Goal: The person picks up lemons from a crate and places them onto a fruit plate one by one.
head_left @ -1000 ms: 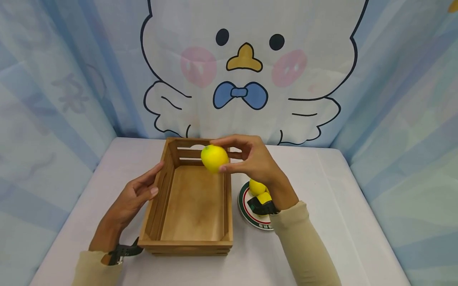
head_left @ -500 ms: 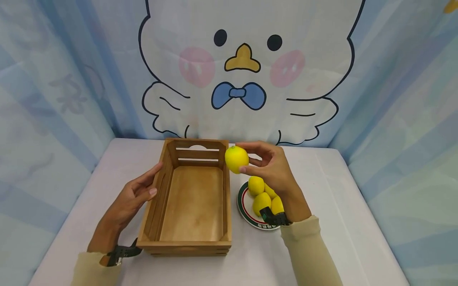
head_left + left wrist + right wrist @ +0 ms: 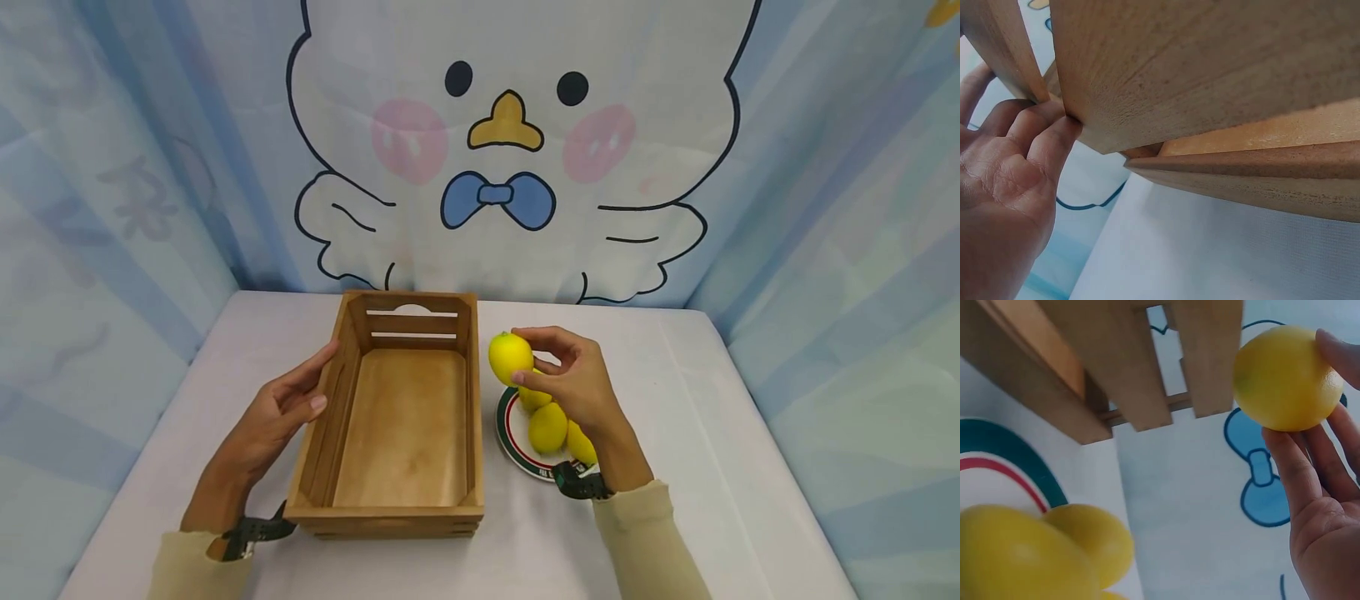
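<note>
My right hand (image 3: 572, 375) pinches a yellow lemon (image 3: 510, 358) between thumb and fingers, above the far left edge of a plate. In the right wrist view the held lemon (image 3: 1288, 378) appears beside the crate's slats. Several more lemons (image 3: 548, 428) lie on the white plate (image 3: 517, 446) with its green and red rim; my right hand and wrist hide part of them. The wooden crate (image 3: 405, 433) stands left of the plate, its bare floor showing. At its left side my left hand (image 3: 273, 421) holds the wall, fingers (image 3: 1054, 137) hooked into the gap between slats.
A white cloth covers the table (image 3: 675, 400). Pale blue curtains (image 3: 97, 233) close in both sides, and a backdrop with a cartoon bird (image 3: 507, 125) hangs behind the table. Dark straps (image 3: 258, 529) circle both wrists.
My right hand has carried the lemon from over the crate's far right corner rightward and down towards the plate. My left hand stays at the crate's left wall.
</note>
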Action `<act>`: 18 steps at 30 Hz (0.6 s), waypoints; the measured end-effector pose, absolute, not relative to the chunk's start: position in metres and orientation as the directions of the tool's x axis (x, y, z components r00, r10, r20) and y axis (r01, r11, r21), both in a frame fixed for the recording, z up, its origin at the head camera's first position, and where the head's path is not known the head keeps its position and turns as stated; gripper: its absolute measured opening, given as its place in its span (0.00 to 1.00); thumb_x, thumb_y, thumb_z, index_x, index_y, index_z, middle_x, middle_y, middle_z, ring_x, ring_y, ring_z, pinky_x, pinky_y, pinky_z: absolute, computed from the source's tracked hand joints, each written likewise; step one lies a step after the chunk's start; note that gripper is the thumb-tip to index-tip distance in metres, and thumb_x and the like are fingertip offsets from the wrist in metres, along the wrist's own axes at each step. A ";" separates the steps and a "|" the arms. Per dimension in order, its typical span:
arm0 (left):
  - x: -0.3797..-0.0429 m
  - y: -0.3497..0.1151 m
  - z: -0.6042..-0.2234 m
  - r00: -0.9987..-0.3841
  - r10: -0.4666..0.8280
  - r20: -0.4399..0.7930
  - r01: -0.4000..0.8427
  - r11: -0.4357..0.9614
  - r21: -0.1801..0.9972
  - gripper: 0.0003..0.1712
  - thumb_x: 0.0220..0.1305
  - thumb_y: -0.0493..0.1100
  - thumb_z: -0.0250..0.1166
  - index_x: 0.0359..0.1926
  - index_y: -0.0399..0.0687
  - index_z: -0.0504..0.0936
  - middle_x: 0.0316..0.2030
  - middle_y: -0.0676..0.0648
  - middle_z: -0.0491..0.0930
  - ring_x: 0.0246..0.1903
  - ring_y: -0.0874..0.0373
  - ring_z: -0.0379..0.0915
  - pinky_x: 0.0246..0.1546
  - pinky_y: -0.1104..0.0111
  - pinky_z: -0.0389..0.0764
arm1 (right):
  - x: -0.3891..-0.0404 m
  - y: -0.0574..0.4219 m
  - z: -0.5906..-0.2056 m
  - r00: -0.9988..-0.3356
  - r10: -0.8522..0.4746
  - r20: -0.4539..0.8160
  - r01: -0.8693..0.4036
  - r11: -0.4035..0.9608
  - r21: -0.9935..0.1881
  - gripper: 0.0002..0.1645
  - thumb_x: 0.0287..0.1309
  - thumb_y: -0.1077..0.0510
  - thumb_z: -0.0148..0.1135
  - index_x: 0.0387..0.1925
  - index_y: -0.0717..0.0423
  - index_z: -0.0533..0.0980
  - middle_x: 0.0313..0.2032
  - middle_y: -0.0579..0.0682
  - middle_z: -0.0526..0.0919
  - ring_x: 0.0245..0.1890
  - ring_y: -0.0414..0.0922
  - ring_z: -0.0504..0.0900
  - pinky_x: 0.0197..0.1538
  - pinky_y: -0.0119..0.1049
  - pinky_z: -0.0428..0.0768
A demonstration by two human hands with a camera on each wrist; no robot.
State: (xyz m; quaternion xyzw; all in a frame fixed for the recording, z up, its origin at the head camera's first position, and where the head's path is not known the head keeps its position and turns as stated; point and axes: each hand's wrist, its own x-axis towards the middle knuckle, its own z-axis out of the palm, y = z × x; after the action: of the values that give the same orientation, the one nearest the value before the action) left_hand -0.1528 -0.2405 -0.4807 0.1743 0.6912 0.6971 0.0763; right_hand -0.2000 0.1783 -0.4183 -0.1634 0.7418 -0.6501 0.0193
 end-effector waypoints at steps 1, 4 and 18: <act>-0.153 -0.241 -0.481 -0.929 0.345 0.137 0.134 -0.030 0.990 0.40 0.80 0.30 0.54 0.86 0.51 0.53 0.87 0.47 0.43 0.84 0.67 0.41 0.71 0.85 0.62 | -0.199 0.179 -0.422 -0.949 -0.261 0.176 -0.210 0.110 -0.972 0.29 0.55 0.66 0.80 0.59 0.55 0.84 0.62 0.52 0.84 0.62 0.50 0.82 0.65 0.35 0.83; -0.152 -0.241 -0.481 -0.929 0.342 0.138 0.137 -0.027 0.990 0.40 0.80 0.30 0.54 0.86 0.51 0.53 0.87 0.46 0.44 0.83 0.69 0.45 0.71 0.84 0.63 | -0.197 0.180 -0.431 -0.956 -0.247 0.157 -0.197 0.144 -0.970 0.28 0.55 0.64 0.81 0.59 0.53 0.84 0.61 0.51 0.85 0.62 0.50 0.82 0.66 0.36 0.82; -0.154 -0.241 -0.482 -0.926 0.349 0.146 0.142 -0.036 0.989 0.41 0.80 0.30 0.53 0.86 0.50 0.52 0.87 0.44 0.43 0.81 0.71 0.48 0.72 0.83 0.64 | -0.188 0.183 -0.460 -0.974 -0.214 0.079 -0.133 0.253 -0.958 0.29 0.53 0.66 0.82 0.58 0.52 0.84 0.61 0.53 0.84 0.63 0.54 0.83 0.64 0.36 0.83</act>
State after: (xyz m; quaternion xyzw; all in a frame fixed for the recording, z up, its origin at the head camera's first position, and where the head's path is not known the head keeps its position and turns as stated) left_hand -0.1536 -0.2408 -0.4816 0.1779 0.6902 0.6974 0.0743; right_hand -0.1885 0.1829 -0.4598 -0.1099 0.7906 -0.6014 0.0338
